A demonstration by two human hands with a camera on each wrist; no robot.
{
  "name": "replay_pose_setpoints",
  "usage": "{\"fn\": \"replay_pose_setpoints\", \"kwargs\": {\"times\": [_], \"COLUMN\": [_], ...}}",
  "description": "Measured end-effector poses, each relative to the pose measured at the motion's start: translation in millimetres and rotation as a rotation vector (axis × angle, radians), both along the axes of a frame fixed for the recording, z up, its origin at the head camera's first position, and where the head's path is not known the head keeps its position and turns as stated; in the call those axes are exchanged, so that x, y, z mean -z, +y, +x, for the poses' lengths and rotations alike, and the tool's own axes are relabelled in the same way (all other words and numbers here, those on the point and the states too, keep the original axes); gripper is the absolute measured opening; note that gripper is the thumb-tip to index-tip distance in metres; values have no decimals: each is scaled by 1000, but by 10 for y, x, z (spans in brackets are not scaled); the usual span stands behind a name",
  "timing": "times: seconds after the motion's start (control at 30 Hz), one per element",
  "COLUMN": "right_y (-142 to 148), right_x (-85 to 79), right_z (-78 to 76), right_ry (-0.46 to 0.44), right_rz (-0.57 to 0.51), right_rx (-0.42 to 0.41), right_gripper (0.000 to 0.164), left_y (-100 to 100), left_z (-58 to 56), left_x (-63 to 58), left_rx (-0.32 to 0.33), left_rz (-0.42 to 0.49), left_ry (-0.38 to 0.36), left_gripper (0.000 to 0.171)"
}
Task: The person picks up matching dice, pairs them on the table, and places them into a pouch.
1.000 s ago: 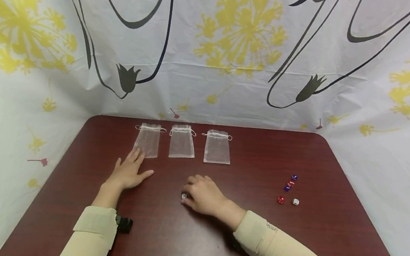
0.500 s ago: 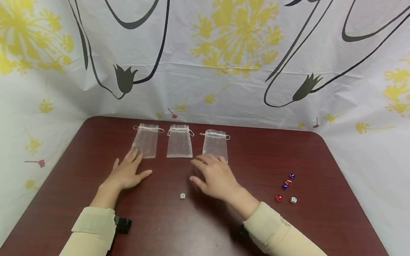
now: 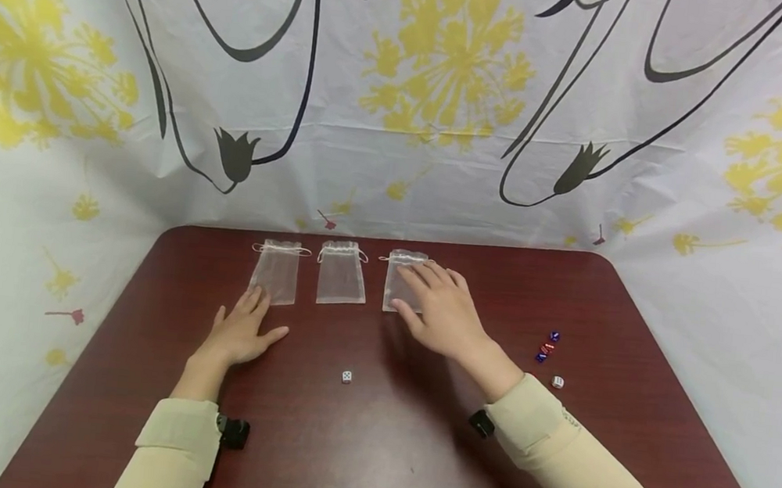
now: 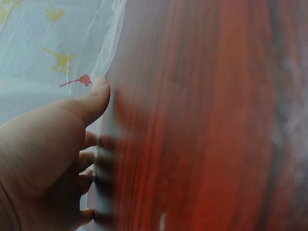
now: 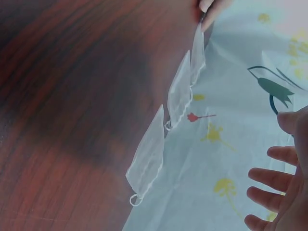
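One shift, nothing gripped

Left of the unmoved, lone white die [image 3: 347, 377], your spread left hand [image 3: 237, 336] stays at the left bag [image 3: 278, 271]; right of the die, your spread right hand [image 3: 449, 318] has shifted over the right bag [image 3: 393, 285].

The head view is taken from above the near side of the dark red surface [image 3: 405, 465], facing forward and down; both far corners are included, while the near edge is cut off. The left wrist view is taken low and very close behind the left hand [image 4: 48, 149], turned on its side so that the far edge runs steeply upward. The right wrist view is taken close to the right hand [image 5: 297, 183], also turned sideways, and is aimed leftward along the far edge. Three sheer bags [image 5: 149, 154] are shared by the head and right wrist views.
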State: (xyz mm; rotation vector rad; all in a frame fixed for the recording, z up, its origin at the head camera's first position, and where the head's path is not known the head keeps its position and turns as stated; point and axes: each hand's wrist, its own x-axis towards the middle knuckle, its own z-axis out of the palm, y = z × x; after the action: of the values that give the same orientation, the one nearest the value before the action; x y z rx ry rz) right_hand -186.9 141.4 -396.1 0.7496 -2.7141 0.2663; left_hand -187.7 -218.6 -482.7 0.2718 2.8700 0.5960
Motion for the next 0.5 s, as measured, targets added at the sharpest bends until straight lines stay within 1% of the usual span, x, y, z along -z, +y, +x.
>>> {"fn": "replay_pose_setpoints", "kwargs": {"times": [0.13,0.27,0.5], "right_y": [42,111,331], "right_x": [7,2,-69], "right_z": [7,15,58], "right_ry": [-6,9,4], "right_rz": [-7,-29,-60], "right_rx": [7,15,45], "right_gripper": [54,54,54], "left_y": [13,15,9], "left_z": [0,0,-3], "left_x": [12,16,13], "left_rx": [5,3,2], "left_rz": [0,5,-1], "left_ry": [-4,-2,13], "left_gripper": [85,84,84]}}
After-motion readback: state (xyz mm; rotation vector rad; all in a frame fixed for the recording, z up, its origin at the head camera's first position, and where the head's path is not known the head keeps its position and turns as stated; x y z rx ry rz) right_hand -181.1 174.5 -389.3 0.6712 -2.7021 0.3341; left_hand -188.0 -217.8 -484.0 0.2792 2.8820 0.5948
